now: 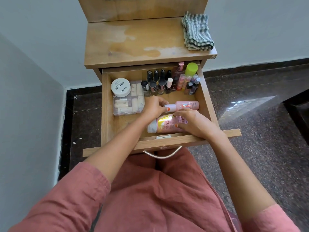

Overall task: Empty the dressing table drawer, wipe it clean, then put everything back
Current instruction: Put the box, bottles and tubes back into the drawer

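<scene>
In the open drawer (pixel 123 126), the left hand (pixel 153 108) pinches the cap end of a small pink bottle (pixel 189 105) with its fingers. The right hand (pixel 195 123) curls its fingers round a large pink bottle (pixel 163 125) nearer the front. Nail polishes (pixel 157 82) stand at the back. A striped cloth (pixel 197 31) lies on the table (pixel 133 42).

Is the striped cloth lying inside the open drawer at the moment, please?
No, the striped cloth lies folded on the tabletop, above and behind the open drawer.

Open wooden drawer (pixel 123 126) full of cosmetics (pixel 153 87)
</scene>
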`<state>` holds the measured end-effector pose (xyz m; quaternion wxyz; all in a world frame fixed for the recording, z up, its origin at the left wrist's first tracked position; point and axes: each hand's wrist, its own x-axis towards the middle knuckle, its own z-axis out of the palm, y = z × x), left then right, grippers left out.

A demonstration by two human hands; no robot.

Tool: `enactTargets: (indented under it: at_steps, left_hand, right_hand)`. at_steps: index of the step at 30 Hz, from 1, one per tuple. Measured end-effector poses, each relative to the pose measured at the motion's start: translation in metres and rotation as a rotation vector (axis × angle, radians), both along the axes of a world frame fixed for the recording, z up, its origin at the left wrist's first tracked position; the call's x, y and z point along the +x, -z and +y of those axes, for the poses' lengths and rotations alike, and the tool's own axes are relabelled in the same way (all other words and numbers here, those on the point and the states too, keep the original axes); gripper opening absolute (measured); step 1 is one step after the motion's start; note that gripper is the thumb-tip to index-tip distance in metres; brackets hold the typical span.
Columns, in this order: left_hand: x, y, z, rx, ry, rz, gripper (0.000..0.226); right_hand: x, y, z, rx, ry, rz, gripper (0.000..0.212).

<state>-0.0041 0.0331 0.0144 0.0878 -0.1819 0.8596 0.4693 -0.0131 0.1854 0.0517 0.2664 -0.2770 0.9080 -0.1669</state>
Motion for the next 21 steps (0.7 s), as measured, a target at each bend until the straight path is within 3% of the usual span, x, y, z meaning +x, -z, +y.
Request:
enactTargets:
  at_steps: [11, 21]
  left_hand:
    - [0.006, -0.012, -0.002, 0.026, -0.057, -0.022, 0.027]
    - [0.053, -0.053, 0.010, 0.079, -0.164, 0.197, 0.018]
  right_hand:
    - [0.000, 0.002, 0.001, -0.019, 0.020, -0.007, 0.041]
    - [0.013, -0.012, 0.003, -0.141, 0.111, 0.128, 0.032]
